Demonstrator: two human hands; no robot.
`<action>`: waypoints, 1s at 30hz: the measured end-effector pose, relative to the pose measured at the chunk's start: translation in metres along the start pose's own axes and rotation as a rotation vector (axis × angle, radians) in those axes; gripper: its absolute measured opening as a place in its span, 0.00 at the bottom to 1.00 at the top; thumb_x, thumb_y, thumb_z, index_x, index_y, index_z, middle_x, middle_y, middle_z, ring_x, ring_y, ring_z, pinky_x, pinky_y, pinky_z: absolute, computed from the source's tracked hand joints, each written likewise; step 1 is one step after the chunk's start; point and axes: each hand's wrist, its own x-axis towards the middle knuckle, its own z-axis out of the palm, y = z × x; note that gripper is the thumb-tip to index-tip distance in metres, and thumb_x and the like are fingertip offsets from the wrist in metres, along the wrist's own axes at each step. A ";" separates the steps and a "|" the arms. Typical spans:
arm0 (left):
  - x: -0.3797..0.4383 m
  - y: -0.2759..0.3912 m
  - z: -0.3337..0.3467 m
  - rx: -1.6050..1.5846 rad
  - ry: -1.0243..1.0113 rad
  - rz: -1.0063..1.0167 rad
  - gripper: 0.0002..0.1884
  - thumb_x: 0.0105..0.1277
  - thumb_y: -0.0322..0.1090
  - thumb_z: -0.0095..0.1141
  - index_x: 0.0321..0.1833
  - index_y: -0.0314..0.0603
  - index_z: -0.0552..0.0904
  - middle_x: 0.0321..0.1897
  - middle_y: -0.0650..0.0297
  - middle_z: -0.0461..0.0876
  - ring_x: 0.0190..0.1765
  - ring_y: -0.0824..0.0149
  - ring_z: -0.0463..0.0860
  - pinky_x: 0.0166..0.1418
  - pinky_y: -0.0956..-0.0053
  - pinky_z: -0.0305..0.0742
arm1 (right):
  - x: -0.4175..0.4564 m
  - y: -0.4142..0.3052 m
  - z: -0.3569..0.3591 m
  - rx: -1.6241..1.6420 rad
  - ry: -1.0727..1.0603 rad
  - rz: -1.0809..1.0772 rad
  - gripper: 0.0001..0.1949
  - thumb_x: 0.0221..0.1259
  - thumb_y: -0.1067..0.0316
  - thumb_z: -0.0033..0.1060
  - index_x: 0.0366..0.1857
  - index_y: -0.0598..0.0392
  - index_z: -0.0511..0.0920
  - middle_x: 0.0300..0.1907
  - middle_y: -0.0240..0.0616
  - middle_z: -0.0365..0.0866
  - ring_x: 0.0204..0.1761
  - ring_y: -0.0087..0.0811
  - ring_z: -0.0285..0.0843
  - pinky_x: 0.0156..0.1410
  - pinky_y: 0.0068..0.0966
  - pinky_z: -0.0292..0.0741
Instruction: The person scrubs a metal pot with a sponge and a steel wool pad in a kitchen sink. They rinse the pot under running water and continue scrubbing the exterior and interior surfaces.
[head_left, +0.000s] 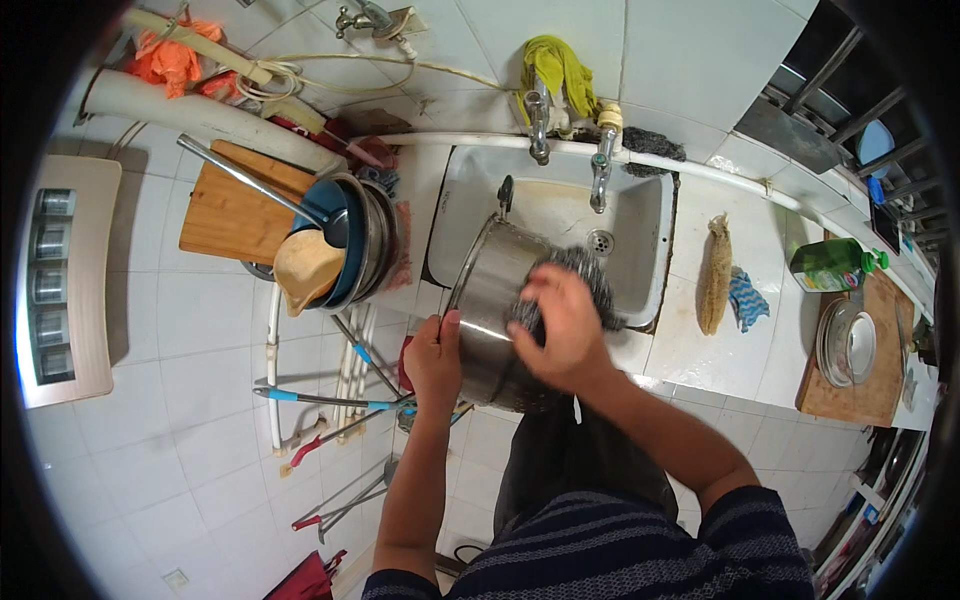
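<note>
A large stainless steel pot (487, 300) lies tilted on its side over the front of the sink (465, 247). My left hand (433, 360) grips its rim, thumb on the outer wall. Against the pot's bottom, my right hand (559, 322) presses a dark grey scouring pad (581, 274) of steel-wool look; the hand is slightly blurred. One black pot handle (505, 196) points toward the back of the sink. The inside of the pot is hidden from me. Behind, two metal taps (538, 127) reach over the basin, one with a yellow-green cloth (555, 64) draped on it.
At left, stacked basins (367, 240) hold a ladle and a gourd scoop (307, 262) beside a wooden board (240, 202). Right on the counter (682, 330) lie a loofah (716, 277), a blue-white cloth (746, 300), a green detergent bottle (829, 266) and bowls (844, 345) on a chopping board (825, 401).
</note>
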 end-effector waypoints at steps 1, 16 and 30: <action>0.000 0.002 0.001 0.008 0.012 0.000 0.24 0.72 0.50 0.50 0.24 0.36 0.70 0.17 0.49 0.70 0.21 0.49 0.69 0.27 0.59 0.62 | -0.012 -0.010 0.002 0.001 -0.017 -0.026 0.17 0.47 0.69 0.69 0.42 0.60 0.75 0.51 0.51 0.73 0.53 0.51 0.72 0.59 0.37 0.70; -0.003 0.013 0.013 0.093 0.120 0.074 0.23 0.71 0.50 0.53 0.22 0.40 0.71 0.16 0.53 0.70 0.20 0.51 0.69 0.25 0.61 0.62 | -0.013 0.031 -0.015 0.029 0.054 -0.017 0.10 0.44 0.71 0.70 0.32 0.54 0.81 0.35 0.40 0.78 0.39 0.44 0.74 0.45 0.35 0.70; -0.006 0.032 0.020 0.037 0.147 0.019 0.23 0.72 0.44 0.53 0.22 0.34 0.70 0.15 0.55 0.64 0.20 0.63 0.61 0.26 0.66 0.59 | 0.015 0.070 -0.021 0.069 0.123 0.144 0.07 0.46 0.70 0.69 0.29 0.55 0.80 0.32 0.41 0.76 0.38 0.47 0.72 0.45 0.38 0.68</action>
